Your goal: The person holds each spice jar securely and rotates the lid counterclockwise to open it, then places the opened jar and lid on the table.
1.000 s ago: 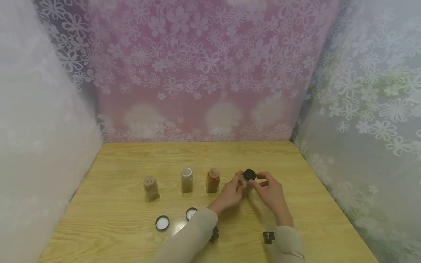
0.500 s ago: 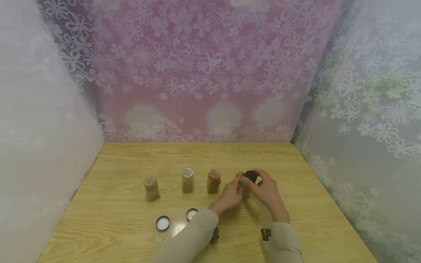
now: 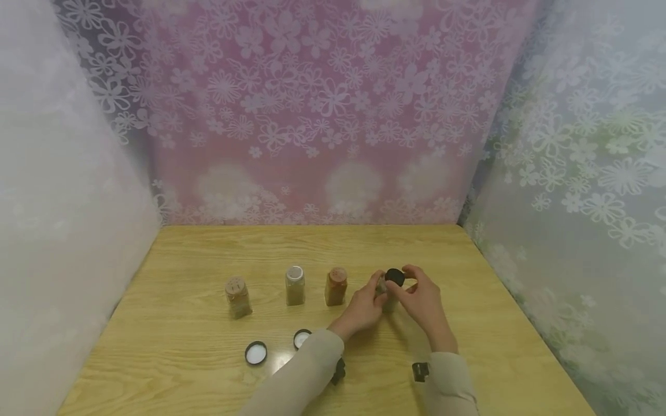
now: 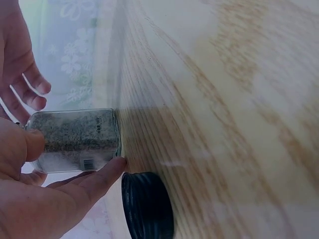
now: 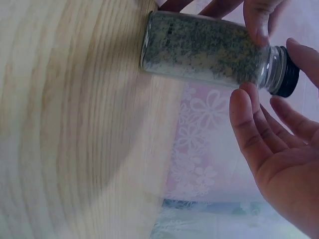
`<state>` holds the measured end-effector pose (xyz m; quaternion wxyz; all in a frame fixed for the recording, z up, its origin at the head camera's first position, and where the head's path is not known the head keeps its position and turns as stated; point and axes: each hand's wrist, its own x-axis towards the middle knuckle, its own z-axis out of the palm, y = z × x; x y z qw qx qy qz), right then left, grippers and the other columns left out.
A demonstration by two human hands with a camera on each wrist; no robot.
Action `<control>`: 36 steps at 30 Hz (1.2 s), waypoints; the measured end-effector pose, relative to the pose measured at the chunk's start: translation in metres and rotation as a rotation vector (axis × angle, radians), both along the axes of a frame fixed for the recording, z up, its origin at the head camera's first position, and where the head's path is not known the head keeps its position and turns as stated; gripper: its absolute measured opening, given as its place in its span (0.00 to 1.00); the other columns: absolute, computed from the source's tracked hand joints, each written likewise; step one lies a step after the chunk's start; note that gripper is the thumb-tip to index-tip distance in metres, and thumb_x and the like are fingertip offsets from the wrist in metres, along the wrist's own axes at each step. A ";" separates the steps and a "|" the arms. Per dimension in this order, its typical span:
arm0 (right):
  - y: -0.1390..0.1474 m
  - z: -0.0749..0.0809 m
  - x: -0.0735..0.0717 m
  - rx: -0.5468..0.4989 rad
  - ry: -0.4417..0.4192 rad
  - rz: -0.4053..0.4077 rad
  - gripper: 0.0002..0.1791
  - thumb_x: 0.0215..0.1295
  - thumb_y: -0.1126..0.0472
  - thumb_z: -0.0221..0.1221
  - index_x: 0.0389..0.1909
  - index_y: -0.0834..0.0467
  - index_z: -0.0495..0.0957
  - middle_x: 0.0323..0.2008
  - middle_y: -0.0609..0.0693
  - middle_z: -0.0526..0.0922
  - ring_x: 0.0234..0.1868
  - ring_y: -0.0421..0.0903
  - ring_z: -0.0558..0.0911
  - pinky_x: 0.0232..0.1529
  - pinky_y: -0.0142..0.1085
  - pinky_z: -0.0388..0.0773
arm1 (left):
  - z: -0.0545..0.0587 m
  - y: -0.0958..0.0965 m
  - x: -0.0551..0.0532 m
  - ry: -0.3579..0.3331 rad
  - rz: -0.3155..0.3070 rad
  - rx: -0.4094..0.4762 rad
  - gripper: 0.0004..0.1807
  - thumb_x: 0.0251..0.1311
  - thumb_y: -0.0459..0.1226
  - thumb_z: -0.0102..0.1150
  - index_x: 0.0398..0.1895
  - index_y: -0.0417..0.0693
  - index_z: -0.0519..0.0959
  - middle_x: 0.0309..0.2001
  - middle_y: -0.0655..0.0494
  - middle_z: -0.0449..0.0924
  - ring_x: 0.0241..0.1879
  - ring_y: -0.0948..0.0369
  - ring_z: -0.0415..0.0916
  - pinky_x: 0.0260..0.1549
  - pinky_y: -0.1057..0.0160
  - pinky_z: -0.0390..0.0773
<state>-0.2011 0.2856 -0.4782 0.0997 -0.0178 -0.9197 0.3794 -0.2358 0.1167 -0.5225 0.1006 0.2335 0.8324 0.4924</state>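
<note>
A square glass spice jar (image 5: 204,47) with grey-green flecked contents stands upright on the table at the right. My left hand (image 3: 362,304) grips its body, thumb on one side and fingers on the other. At the jar's neck sits a black lid (image 3: 395,277), which my right hand (image 3: 425,303) pinches between thumb and forefinger. In the right wrist view the remaining fingers of that hand stay loosely bent beside the neck. Much of the jar is hidden by the hands in the head view.
Left of the hands stand a jar of reddish spice (image 3: 336,287), a jar with a pale top (image 3: 295,286) and a tan-topped jar (image 3: 239,298). Two black lids lie nearer, one white inside up (image 3: 256,353), the other (image 3: 302,339) partly behind the left sleeve. Patterned curtains (image 3: 312,115) enclose the wooden table.
The right hand has shifted round the lid, its thumb now at the lid's near left side and its forefinger on the far right. The left hand keeps its grip on the jar.
</note>
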 end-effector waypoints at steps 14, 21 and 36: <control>-0.003 0.001 -0.004 0.033 -0.013 0.089 0.37 0.73 0.41 0.66 0.71 0.61 0.72 0.65 0.63 0.79 0.38 0.49 0.79 0.38 0.37 0.77 | 0.001 0.000 0.001 -0.012 -0.015 0.010 0.33 0.80 0.32 0.48 0.84 0.54 0.54 0.37 0.53 0.76 0.23 0.65 0.66 0.23 0.68 0.68; -0.005 -0.001 -0.008 0.082 0.023 0.079 0.35 0.74 0.45 0.66 0.72 0.62 0.72 0.65 0.66 0.79 0.36 0.48 0.79 0.37 0.36 0.77 | 0.000 0.001 0.002 0.014 -0.010 0.003 0.32 0.81 0.34 0.48 0.83 0.54 0.56 0.58 0.39 0.81 0.24 0.65 0.66 0.23 0.68 0.67; 0.003 -0.002 0.001 -0.012 -0.033 0.025 0.36 0.72 0.40 0.66 0.68 0.60 0.71 0.66 0.64 0.78 0.39 0.47 0.82 0.34 0.33 0.79 | 0.000 0.000 -0.003 -0.010 0.011 -0.012 0.32 0.82 0.42 0.50 0.84 0.56 0.56 0.47 0.49 0.81 0.34 0.62 0.72 0.38 0.61 0.76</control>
